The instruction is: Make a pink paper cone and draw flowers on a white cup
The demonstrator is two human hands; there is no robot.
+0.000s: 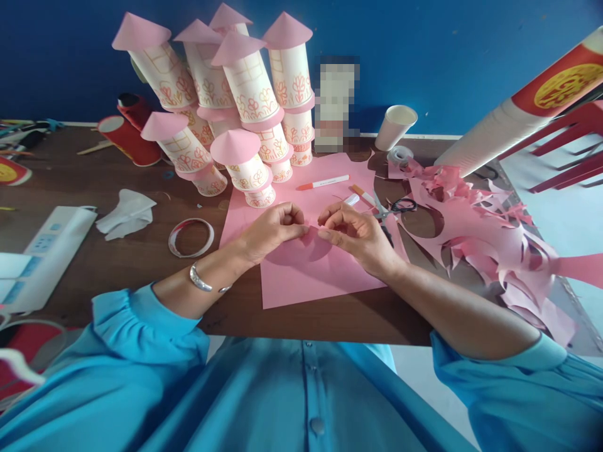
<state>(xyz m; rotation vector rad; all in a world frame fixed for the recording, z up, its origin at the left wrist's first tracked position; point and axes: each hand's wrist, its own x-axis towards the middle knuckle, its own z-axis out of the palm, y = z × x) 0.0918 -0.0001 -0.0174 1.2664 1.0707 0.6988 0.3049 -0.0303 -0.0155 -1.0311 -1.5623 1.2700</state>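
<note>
My left hand (271,232) and my right hand (362,242) come close together over a pink paper sheet (301,285). Thumb and fingers of both are pinched on a small piece of pink paper (313,233); its full shape is hard to make out against the sheet. Just beyond my hands stands a short paper cup tower (245,169) with a pink cone roof. An orange marker (325,182) lies on the sheet. Scissors (387,212) with black handles rest beside my right hand, partly hidden by it.
Several taller cup towers (254,100) stand behind. On the left are a tape roll (171,238), a crumpled tissue (126,215) and a power strip (56,251). Pink paper scraps (480,220) cover the right side, near a white cup (396,127) and a long tube (499,138).
</note>
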